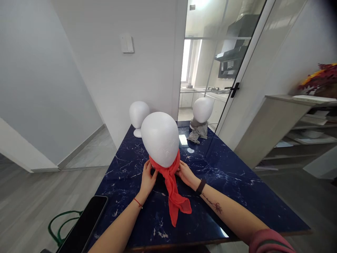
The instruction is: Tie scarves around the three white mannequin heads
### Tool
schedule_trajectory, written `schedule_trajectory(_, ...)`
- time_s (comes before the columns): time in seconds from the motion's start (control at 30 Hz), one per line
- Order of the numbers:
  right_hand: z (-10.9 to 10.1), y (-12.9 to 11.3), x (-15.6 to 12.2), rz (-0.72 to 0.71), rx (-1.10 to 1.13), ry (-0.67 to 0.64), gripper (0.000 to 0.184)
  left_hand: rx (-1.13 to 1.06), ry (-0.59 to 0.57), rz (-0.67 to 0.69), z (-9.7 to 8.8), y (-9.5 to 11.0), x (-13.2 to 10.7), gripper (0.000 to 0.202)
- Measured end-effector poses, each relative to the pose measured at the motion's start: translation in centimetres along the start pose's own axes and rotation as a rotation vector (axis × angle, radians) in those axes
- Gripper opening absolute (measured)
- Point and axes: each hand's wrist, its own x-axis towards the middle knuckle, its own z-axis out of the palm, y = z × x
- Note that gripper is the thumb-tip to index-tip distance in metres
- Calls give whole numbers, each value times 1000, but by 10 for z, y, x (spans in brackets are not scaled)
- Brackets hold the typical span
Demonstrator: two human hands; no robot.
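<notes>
Our left hand (149,179) and our right hand (186,174) flank the neck of a smooth, white, egg-shaped foam head form (160,138), touching a thin, crinkled red cloth scarf (172,189). The scarf wraps the neck, gathers at the front and drops in two soft, pointed tails towards us. Beneath it spreads a glossy, dark-blue tabletop (223,189) with pale marble veining. We have bare surface around the tails and a wide stretch to the right; the near edge runs below them, and a flat, black, round-cornered phone (85,221) sits at the left edge. Both our forearms reach forward and inward, fingers bent; we cannot tell whether either hand pinches the fabric. Farther back, we see a second white head form (139,114) behind on the left, and a third white head form (203,109) on the right above a rumpled grey cloth (198,133).
</notes>
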Motion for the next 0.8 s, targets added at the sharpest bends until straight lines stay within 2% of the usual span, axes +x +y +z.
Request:
schedule_trajectory(0.2, -6, -1, 4, 88, 75, -6, 17, 94, -44, 38, 1, 17, -7, 47)
schedule_trajectory(0.3, -28, -19, 12, 50, 60, 47, 14, 91, -124, 51, 4, 21, -15, 52)
schedule_trajectory(0.37, -57, -39, 16, 9, 18, 92, 13, 71, -198, 33, 7, 19, -19, 52)
schedule_trajectory(0.43, -96, -63, 16, -37, -44, 134, 12, 56, -245, -10, 9, 16, -20, 47)
schedule_trajectory(0.6, -195, -122, 3, -98, -184, 235, 16, 41, -246, -110, 9, 13, -17, 39)
schedule_trajectory(0.7, -229, -143, 2, -87, -268, 283, 19, 53, -261, -120, 9, 13, -16, 39)
schedule_trajectory(0.8, -243, -153, 10, -88, -347, 256, 23, 74, -278, -116, 9, 13, -17, 38)
